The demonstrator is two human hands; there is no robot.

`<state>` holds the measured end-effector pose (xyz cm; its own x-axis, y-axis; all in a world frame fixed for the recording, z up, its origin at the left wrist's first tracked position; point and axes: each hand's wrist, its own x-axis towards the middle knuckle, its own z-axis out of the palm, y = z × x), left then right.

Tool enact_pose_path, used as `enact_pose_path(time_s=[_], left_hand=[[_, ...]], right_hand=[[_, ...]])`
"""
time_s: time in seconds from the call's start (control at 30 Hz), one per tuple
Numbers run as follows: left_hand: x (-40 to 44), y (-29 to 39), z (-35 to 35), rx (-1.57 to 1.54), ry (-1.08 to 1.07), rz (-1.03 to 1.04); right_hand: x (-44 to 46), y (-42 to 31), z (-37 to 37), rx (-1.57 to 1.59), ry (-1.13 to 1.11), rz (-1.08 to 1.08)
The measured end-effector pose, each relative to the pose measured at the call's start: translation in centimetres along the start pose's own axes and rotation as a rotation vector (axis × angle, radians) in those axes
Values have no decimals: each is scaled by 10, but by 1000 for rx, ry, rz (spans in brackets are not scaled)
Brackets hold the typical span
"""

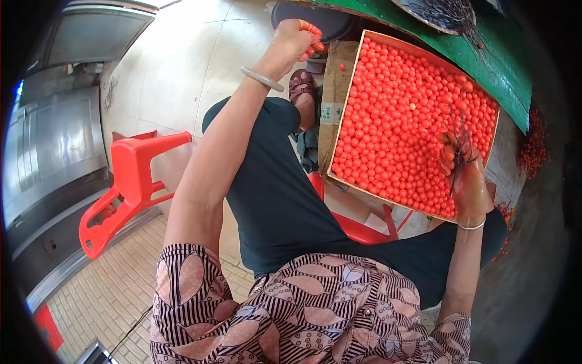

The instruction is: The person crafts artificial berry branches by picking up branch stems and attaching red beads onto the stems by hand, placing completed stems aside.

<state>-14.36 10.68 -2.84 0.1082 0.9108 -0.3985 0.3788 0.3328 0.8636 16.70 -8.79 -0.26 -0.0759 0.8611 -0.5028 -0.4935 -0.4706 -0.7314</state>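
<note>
The person's right hand (464,161) is over the right side of a wide, shallow cardboard box (331,159) filled with small, round, glossy red fruits (388,121). Its grip is closed around a few thin, dark stems (456,130), which point away from the person across the fruits; a few red fruits show near their far ends, though whether they are attached cannot be made out. The skin of this hand looks wet and reddened, and a thin silver bangle (471,225) circles the wrist.

The left hand (297,41) is raised to the left of the box, well apart from the right hand, beside a dark, round basin (345,24). Its fingers are curled in, with the tips stained red; whether the grip holds anything cannot be told. A pale, smooth bangle (262,79) is on that wrist.

One yellowish fruit (413,107) lies among the red ones. Beyond the box is a green sheet (512,91), with a metal dish (418,11) of dark, thin twigs (451,13) near it. More red fruits are scattered on the ground to the right. A red plastic stool (130,173) lies tipped over on the left.
</note>
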Motion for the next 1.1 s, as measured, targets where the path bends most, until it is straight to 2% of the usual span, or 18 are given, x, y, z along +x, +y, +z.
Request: enact_pose_path(time_s=[0.23, 0.33, 0.47, 0.67, 0.7, 0.83, 0.93, 1.03, 1.1], left_hand=[[7, 2, -7, -51, 3, 10], [5, -2, -9, 24, 28, -64], [5, -11, -12, 49, 54, -54], [-7, -11, -12, 31, 60, -47], [-13, -11, -11, 41, 62, -48], [-17, -9, -6, 28, 57, -75], [-14, -25, -5, -32, 68, -74], [0, -24, -3, -38, 77, -129], [10, -32, -4, -25, 123, -183]], right_hand=[[2, 2, -6, 13, 24, -7], [-3, -5, 1, 16, 17, -23], [-6, -10, 2, 37, -1, -49], [-7, -8, 0, 81, -88, -169], [-5, -12, -6, 8, -103, -98], [-8, -20, -8, 116, -10, -43], [-11, -19, -1, 9, -30, -125], [-5, -14, -5, 33, -14, -43], [-6, -14, -2, 19, -23, -62]])
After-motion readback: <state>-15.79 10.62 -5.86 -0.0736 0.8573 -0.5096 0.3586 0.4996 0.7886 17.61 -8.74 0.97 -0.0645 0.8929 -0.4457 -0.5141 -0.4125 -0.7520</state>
